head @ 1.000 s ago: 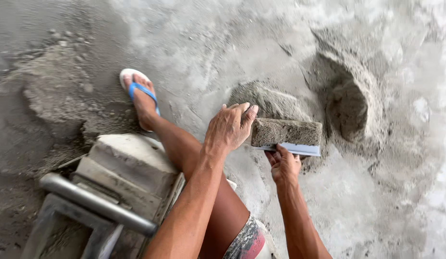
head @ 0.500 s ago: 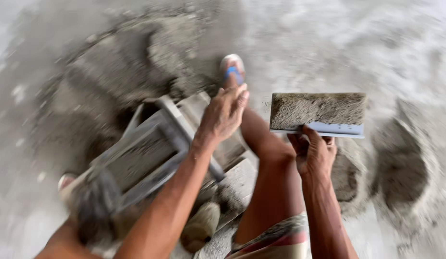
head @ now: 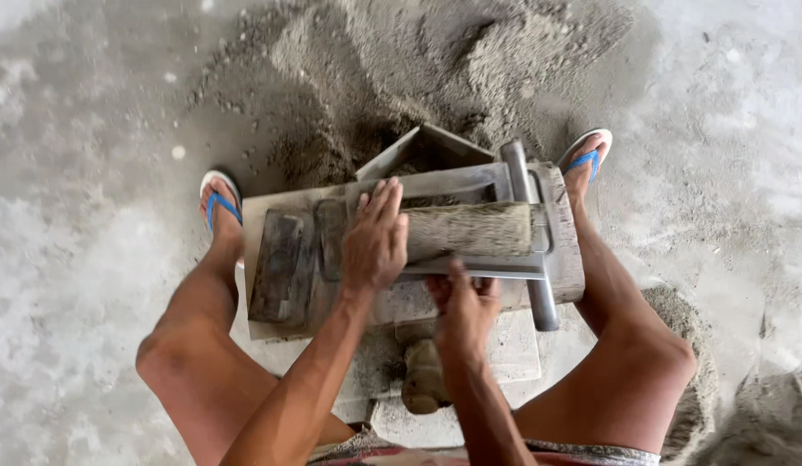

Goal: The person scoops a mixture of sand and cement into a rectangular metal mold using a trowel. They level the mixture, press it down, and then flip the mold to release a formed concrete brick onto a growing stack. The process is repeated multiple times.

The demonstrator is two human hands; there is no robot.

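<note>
A grey metal block mould rests on a flat board between my knees. A flat metal tray heaped with damp grey mortar lies over the mould. My left hand lies flat, fingers together, against the left end of the mortar. My right hand grips the near edge of the tray from below. A dark rectangular tamper block lies on the board left of my left hand.
A large heap of grey sand mix lies just beyond the mould. My feet in blue flip-flops, one and the other, flank the board. A smaller mound sits right of my right knee. The concrete floor surrounds everything.
My view swung from the mound on the right to the mould. Both hands carried the loaded tray leftward and brought it down over the mould.
</note>
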